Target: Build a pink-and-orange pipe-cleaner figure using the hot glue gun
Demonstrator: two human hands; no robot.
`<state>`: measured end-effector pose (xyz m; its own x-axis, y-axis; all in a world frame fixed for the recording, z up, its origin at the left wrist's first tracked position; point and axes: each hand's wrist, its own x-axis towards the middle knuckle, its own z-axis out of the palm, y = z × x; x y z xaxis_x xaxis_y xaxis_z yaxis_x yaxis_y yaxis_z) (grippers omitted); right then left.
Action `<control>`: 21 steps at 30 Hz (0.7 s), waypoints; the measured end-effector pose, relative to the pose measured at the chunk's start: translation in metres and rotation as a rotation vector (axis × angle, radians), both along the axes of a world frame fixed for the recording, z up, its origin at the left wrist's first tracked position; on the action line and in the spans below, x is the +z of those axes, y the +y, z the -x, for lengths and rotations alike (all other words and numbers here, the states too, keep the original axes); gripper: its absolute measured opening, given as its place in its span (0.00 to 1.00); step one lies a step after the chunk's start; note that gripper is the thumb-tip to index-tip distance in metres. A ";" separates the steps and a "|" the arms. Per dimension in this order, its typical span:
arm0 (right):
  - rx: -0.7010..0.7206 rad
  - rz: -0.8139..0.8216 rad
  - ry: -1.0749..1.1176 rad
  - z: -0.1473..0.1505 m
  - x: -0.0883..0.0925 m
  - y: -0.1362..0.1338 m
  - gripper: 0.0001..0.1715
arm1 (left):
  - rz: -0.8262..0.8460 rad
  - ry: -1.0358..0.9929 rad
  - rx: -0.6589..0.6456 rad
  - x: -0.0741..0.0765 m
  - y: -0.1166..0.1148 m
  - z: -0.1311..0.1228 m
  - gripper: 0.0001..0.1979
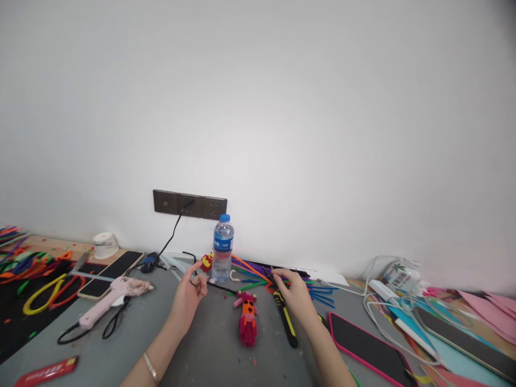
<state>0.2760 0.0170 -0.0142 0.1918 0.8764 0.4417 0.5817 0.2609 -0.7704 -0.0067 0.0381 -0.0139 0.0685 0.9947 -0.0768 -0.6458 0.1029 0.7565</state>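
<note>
My left hand (189,293) pinches one end of a thin black pipe cleaner (220,287) that stretches to the right above the grey table (209,355). My right hand (294,293) lies over a pile of coloured pipe cleaners (258,271), fingers curled at the black strand's other end. Between my hands lies a small orange and pink pipe-cleaner figure (246,317). A black and yellow tool (285,320) lies under my right hand. A water bottle (223,248) stands behind, next to a small red figure (207,262).
A pink glue gun (108,298) with its black cord lies at the left beside a phone (110,274). A pink-cased phone (368,349) lies at the right, with white cables (379,301), coloured paper and another device. More pipe cleaners (24,263) are at the far left. A wall socket strip (189,205).
</note>
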 end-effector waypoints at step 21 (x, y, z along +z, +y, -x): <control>0.103 0.123 -0.399 0.021 -0.023 0.000 0.22 | -0.114 0.105 -0.074 -0.004 -0.001 -0.003 0.16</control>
